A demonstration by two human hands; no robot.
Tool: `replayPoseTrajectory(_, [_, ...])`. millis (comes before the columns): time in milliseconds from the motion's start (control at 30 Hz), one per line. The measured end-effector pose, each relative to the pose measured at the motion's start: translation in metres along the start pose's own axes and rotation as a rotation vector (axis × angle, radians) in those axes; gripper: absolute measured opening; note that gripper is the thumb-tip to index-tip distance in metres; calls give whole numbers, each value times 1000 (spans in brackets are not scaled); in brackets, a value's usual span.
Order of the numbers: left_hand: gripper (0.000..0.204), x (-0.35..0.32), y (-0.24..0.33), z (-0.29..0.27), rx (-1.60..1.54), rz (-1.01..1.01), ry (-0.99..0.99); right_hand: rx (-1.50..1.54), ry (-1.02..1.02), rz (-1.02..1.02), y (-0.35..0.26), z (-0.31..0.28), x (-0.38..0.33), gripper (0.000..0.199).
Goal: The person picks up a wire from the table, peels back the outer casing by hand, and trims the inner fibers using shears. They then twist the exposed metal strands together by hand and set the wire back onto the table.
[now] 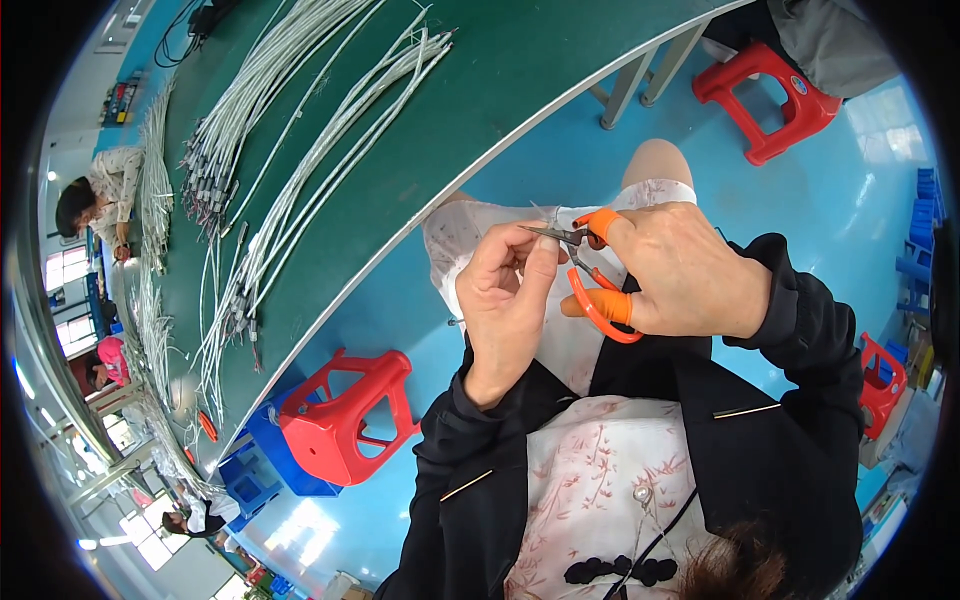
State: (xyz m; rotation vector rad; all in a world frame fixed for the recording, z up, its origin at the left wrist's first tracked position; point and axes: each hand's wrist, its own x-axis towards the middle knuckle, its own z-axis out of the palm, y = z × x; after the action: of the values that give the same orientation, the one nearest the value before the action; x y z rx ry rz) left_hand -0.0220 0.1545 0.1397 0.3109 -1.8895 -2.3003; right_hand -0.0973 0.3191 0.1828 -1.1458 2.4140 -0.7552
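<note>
In my right hand [690, 270] is a pair of scissors [606, 318] with orange handles and dark metal blades. Orange covers sit on the thumb and a finger of that hand. The blades point left, at the fingertips of my left hand [510, 300], and look slightly parted. My left thumb and fingers are pinched together beside the blade tips. What they hold is too small and hidden to name; a thin pale strand shows just above them. Both hands are over my lap, off the table's edge.
A green table [480, 110] curves across the upper left, with bundles of white cables [335, 150] on it. Near its far-left corner lies an orange-handled tool [207, 426]. Red stools [350, 415] and a blue bin [285, 450] stand on the blue floor. Other people sit beyond the table.
</note>
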Motion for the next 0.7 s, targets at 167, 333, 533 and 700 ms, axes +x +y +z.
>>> replayPoseTrajectory(167, [12, -1, -3, 1, 55, 54, 5, -27, 60, -35, 0, -1, 0, 57])
replayPoseTrajectory(333, [11, 0, -4, 0, 106, 100, 6, -15, 34, -28, 2, -2, 1, 55])
replayPoseTrajectory(533, [9, 1, -5, -1, 80, 96, 2, 8, 33, -43, 3, -1, 2, 49])
replayPoseTrajectory(700, [8, 1, -2, -2, 43, 10, -12, 24, 77, -90, 6, -2, 3, 44])
